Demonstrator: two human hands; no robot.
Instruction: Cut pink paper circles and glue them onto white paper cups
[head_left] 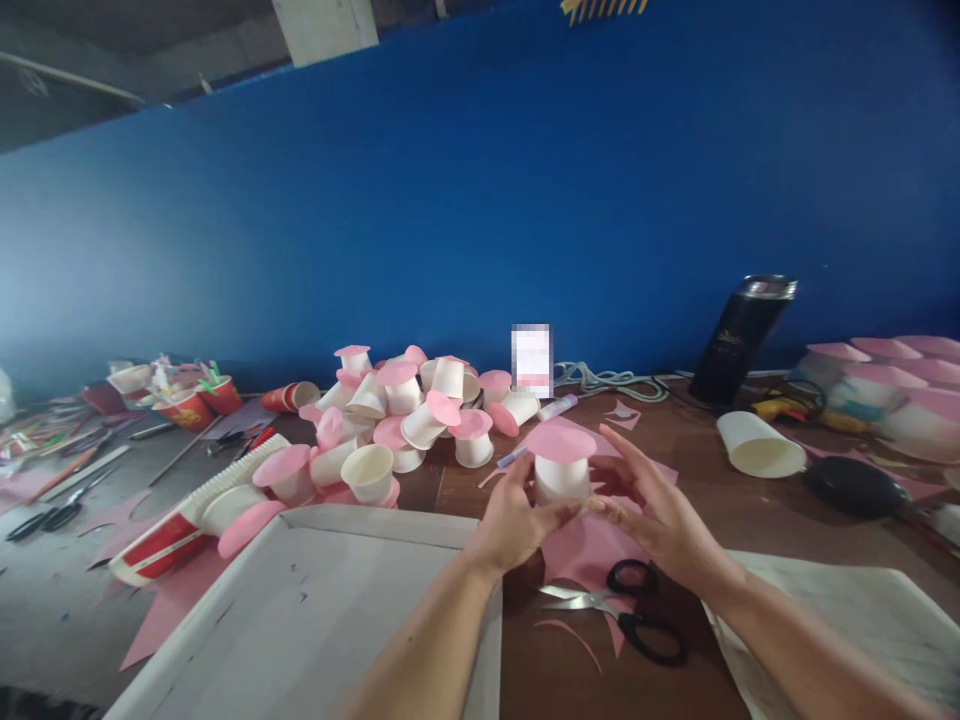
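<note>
At table centre: both hands grip one capped cup
Left hand [514, 520]: fingers wrapped on white cup [561, 478]
Right hand [652, 515]: fingertips hold cup, pink disc [560, 441] on top
Done: finished pile [405, 415] behind
Left: plain cup [759, 445], pink paper [592, 548]

Deep blue wall [480, 200] behind cluttered brown table [697, 450]; grey ceiling [112, 40] upper left.

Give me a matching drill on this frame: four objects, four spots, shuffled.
Things:
1. scissors
2. black tumbler
3. lone white cup
4. pink-topped cup

Places:
A. on its side, right of the hands
B. between the left hand and right hand
C. leaning at the blue wall
D. flat on the table, below the hands

Pairs: 1-D, 2-C, 3-A, 4-B
</note>
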